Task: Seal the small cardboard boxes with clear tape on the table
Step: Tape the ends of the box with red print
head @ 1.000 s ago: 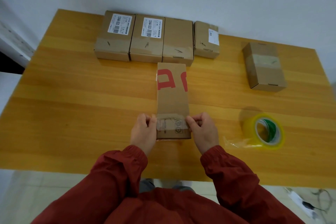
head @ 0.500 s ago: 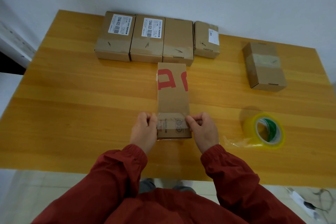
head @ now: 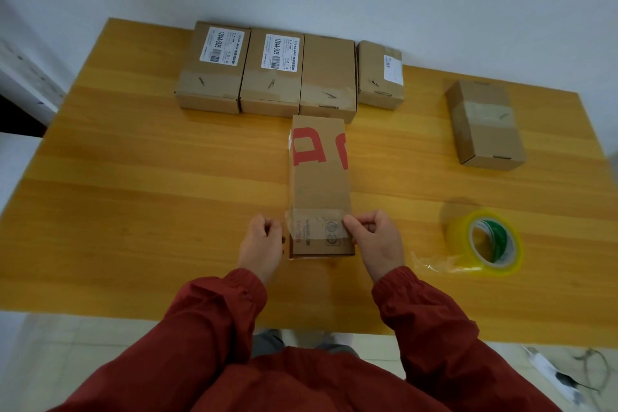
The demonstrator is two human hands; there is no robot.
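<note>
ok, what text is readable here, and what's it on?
"12V4A-5525": first label, far-left box, printed sideways; finer print blurred.
"12V4A-5525": second label, next box; finer print blurred.
Red glyphs, long box: cut off, unreadable.
Print under the tape strip: too small.
Small label, fourth box: blurred.

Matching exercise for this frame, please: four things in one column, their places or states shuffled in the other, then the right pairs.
1. red-printed box
2. tape roll
3. smallest box
4. lone box

A. far right, apart from the row
B. near right, loose end trailing
C. between left hand and right hand, tape strip across its near end
D. right end of the back row

Pairs: 1-C, 2-B, 3-D, 4-A
</note>
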